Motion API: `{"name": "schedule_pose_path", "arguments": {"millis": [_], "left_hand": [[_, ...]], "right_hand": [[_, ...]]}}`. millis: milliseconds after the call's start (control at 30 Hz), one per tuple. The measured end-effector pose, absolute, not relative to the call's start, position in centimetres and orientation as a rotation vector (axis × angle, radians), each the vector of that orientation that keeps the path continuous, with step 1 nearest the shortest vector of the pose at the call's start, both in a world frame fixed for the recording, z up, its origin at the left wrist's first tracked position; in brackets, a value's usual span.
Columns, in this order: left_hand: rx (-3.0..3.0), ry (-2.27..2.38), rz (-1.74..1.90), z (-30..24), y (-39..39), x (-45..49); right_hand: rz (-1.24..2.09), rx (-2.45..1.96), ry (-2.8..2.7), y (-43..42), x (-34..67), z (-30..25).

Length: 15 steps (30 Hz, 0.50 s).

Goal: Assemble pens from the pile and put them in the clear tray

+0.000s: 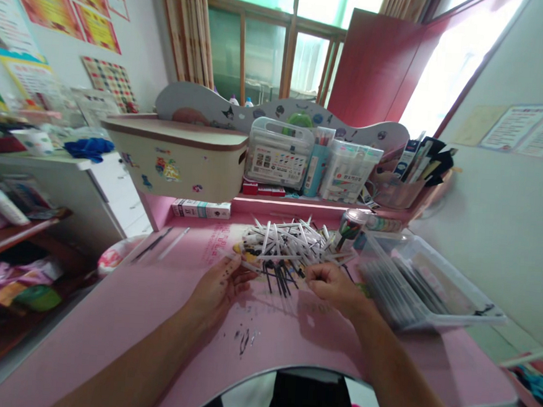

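A heap of white pen barrels and black refills (287, 245) lies in the middle of the pink desk (144, 300). My left hand (222, 284) rests at the heap's left edge, fingers pinched on a white pen barrel (242, 262). My right hand (333, 285) sits at the heap's near right side with its fingers curled shut; what they hold is hidden. A clear plastic tray (428, 289) with dark pens in it lies just right of my right hand.
A cream storage box (182, 157), clear marker cases (279, 151) and a pen holder (413, 170) stand on the back shelf. A patterned can (348, 227) is behind the heap. Loose pens (157, 243) lie far left. Cluttered shelves stand left.
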<state>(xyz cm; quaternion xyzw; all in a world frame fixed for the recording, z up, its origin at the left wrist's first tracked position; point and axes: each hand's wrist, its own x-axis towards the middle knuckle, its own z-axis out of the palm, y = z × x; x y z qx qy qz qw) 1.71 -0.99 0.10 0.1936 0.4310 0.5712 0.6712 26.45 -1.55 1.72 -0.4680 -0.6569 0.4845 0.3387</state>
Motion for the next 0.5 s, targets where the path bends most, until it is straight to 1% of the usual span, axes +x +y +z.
{"name": "schedule_pose_path", "arguments": {"millis": [200,267,333,433,500], "left_hand": [[0.529,0.850,1.131,0.1,-2.3,2.6],[0.457,0.807,1.050,0.3,-2.5,2.8],[0.349,0.798,1.016,0.5,-2.5,2.7],[0.214,0.810,1.041,0.9,-2.1,2.4],[0.185,0.802,1.058,1.0,-1.9,2.3]], "right_hand": [[1.449,-1.130,-1.795,-2.3,25.0,2.2],[1.420,-1.126,-1.782,-2.1,24.8,2.1],[1.158,-1.196,-1.753,-1.7,25.0,1.8],[0.532,-1.413,-1.836,-0.8,25.4,1.1],[0.209,-1.584,-1.969,-0.5,25.5,0.4]]}}
